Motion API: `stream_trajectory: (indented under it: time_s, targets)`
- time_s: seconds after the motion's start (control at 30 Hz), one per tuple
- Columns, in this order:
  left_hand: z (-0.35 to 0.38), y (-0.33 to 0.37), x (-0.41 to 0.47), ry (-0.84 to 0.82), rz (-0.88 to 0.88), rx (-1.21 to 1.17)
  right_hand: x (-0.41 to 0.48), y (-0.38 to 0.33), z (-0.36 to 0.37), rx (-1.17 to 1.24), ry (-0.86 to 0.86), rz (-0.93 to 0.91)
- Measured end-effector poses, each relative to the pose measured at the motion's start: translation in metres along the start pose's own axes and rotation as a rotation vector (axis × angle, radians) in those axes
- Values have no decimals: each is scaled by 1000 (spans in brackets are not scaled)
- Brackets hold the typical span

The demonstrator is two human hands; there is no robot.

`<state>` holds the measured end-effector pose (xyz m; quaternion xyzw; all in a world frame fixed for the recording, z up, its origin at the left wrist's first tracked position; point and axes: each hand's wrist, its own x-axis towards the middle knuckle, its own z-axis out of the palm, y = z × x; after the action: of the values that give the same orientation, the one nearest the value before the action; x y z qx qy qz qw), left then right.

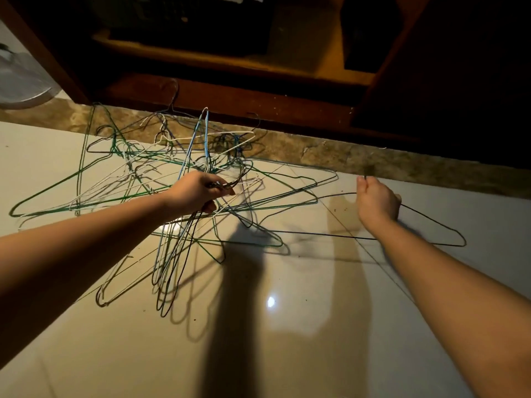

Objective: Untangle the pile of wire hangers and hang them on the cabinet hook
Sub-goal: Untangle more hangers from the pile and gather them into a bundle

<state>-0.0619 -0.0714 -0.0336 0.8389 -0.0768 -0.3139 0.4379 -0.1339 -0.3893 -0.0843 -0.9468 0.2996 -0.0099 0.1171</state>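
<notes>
A tangled pile of wire hangers [149,165], green, white, blue and dark, lies on the pale tiled floor in front of the cabinet. My left hand [198,192] is closed around the hooks of several hangers [172,254] that hang down toward me. To the right, my right hand [376,201] grips a single dark hanger [431,222] near its hook; its triangle stretches left and right just above the floor. No cabinet hook is visible.
A dark wooden cabinet [230,96] with open shelves stands at the far edge, above a brown stone strip [373,159]. A clear plastic object [20,79] sits at far left. The glossy tiled floor [287,326] stretches toward me, crossed by arm shadows.
</notes>
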Motion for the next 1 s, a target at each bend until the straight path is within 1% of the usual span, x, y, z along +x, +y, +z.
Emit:
stream_trajectory:
  time_s: [0.1,0.17,0.23,0.33,0.43,0.5,0.53,0.63,0.7,0.83,0.93,1.0]
  targets:
    - [-3,12,-8,-25,1,-29,-3,-13,-23,41,41,-3]
    - [-9,24,-15,-43,6,-59,-6,-30,-37,87,31,-18]
    - [-19,39,-23,-40,19,-78,-7,-51,-49,128,-22,-47]
    - [-38,54,-37,23,33,-106,-9,-88,-61,227,-151,-141]
    - [-52,59,-53,131,-7,-285,-17,-122,-71,368,-231,-235]
    - [-64,56,-65,191,-33,-430,-33,-149,-80,483,-234,-309]
    - [-70,52,-71,207,-41,-480,-44,-163,-83,494,-223,-362]
    - [-86,44,-87,237,-65,-552,-79,-202,-90,443,-127,-507]
    - [-92,40,-96,231,-77,-592,-102,-227,-91,511,-135,-549]
    - [-95,30,-101,209,-81,-599,-137,-263,-70,637,-211,-541]
    - [-93,18,-102,216,-64,-592,-144,-272,-52,802,-228,-417]
    - [-92,11,-104,221,-53,-599,-145,-274,-44,873,-242,-373]
